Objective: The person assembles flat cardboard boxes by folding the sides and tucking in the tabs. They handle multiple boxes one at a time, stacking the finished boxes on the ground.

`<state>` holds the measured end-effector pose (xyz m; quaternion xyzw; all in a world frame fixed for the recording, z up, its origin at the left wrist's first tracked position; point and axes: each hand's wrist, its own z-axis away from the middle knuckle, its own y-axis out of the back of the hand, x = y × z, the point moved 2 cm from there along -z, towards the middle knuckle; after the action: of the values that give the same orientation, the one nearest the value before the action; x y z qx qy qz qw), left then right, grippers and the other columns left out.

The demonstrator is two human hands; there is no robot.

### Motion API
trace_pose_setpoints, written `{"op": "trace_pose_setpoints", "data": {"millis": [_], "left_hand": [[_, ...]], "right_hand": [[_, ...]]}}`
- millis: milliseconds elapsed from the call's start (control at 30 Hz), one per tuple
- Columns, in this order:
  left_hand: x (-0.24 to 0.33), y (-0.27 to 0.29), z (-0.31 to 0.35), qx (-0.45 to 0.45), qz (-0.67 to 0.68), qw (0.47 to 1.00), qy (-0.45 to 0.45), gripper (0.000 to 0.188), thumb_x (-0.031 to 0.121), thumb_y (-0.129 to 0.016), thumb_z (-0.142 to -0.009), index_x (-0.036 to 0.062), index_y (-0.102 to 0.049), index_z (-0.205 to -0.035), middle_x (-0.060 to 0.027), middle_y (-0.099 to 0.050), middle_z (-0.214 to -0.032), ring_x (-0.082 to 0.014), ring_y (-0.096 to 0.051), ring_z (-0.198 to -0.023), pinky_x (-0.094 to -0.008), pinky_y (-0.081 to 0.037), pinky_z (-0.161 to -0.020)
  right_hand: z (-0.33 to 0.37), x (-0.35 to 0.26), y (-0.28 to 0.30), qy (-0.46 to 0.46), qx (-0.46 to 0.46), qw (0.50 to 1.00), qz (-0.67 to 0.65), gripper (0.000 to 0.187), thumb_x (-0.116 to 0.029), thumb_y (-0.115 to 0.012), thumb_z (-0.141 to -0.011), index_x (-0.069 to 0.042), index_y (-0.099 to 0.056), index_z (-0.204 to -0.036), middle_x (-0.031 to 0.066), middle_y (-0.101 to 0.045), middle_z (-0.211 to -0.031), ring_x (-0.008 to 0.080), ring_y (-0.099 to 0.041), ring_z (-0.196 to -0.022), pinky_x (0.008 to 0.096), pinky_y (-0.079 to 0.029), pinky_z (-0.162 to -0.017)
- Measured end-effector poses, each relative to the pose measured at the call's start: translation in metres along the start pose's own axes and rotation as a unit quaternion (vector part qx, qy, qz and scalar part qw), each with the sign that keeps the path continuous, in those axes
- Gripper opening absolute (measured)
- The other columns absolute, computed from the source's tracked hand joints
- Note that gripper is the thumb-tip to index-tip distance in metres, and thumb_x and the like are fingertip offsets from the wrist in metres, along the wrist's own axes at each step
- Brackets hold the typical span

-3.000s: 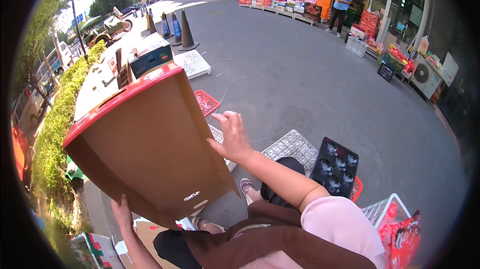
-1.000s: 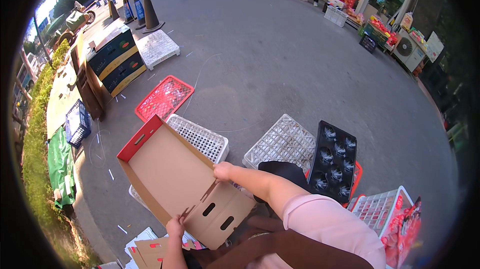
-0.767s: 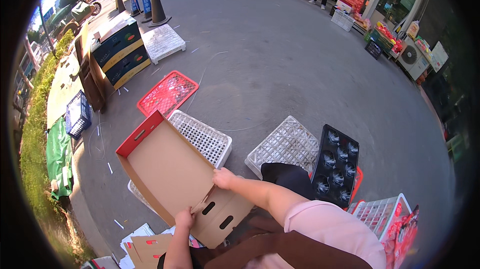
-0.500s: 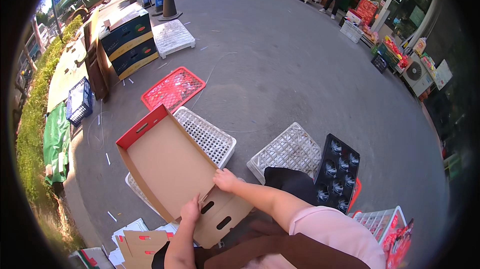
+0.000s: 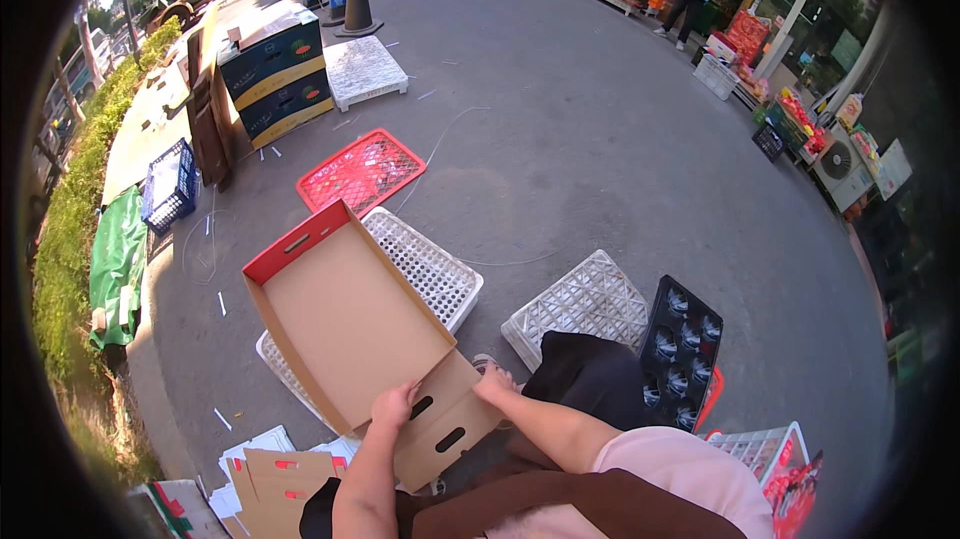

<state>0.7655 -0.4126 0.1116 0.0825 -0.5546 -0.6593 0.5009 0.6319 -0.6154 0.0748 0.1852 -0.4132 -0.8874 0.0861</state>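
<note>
Asphalt ground (image 5: 600, 139) carries white plastic crates (image 5: 585, 304), a red crate (image 5: 360, 171), a black tray (image 5: 682, 351), and flattened cartons (image 5: 270, 474).

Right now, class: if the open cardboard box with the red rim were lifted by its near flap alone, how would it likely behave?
The cardboard box looks empty, so probably light for its size. Its near flap is folded outward and flat, so it would likely bend rather than carry the box. The left hand and right hand both sit at that flap; gripping the walls seems steadier.
</note>
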Motion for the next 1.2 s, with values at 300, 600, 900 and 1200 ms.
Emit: {"op": "trace_pose_setpoints", "data": {"millis": [300, 600, 900, 1200], "left_hand": [[-0.006, -0.007, -0.015, -0.047, 0.069, 0.995, -0.06, 0.032, 0.04, -0.048, -0.096, 0.022, -0.063, -0.117, -0.0143, -0.067, -0.104, -0.0346, -0.063, -0.096, -0.0435, -0.05, -0.085], [-0.019, 0.018, -0.008, -0.056, 0.099, 0.991, -0.069, 0.03, 0.033, -0.049, -0.097, 0.0177, -0.064, -0.118, -0.0117, -0.069, -0.095, -0.0243, -0.066, -0.083, -0.0365, -0.052, -0.077], [-0.033, -0.003, -0.005, -0.107, 0.048, 0.981, -0.156, 0.032, 0.03, -0.049, -0.095, 0.014, -0.063, -0.119, -0.0175, -0.065, -0.11, -0.0347, -0.061, -0.102, -0.0415, -0.048, -0.091], [-0.04, -0.016, -0.015, -0.145, 0.041, 0.977, -0.153, 0.033, 0.034, -0.051, -0.094, 0.0154, -0.066, -0.117, -0.0186, -0.062, -0.112, -0.0355, -0.057, -0.106, -0.0417, -0.044, -0.097]], "right_hand": [[-0.017, 0.018, 0.02, 0.148, -0.084, 0.985, 0.043, 0.034, -0.018, -0.054, -0.08, -0.002, -0.068, -0.107, 0.0227, -0.067, -0.105, 0.0372, -0.065, -0.102, 0.0438, -0.051, -0.087], [0.039, 0.011, 0.036, 0.106, -0.149, 0.922, -0.34, 0.032, -0.01, -0.054, -0.085, -0.003, -0.067, -0.113, 0.0112, -0.069, -0.102, 0.0186, -0.065, -0.088, 0.0297, -0.05, -0.078], [0.07, 0.005, 0.045, 0.082, -0.356, 0.748, -0.554, 0.042, -0.008, -0.043, -0.091, -0.007, -0.052, -0.132, 0.0093, -0.063, -0.116, 0.0223, -0.065, -0.1, 0.0376, -0.053, -0.086], [0.061, -0.024, 0.079, 0.381, 0.062, 0.903, 0.189, 0.092, -0.002, -0.071, -0.068, -0.021, -0.029, -0.148, 0.0152, -0.051, -0.123, 0.0318, -0.05, -0.119, 0.0414, -0.045, -0.094]]}}
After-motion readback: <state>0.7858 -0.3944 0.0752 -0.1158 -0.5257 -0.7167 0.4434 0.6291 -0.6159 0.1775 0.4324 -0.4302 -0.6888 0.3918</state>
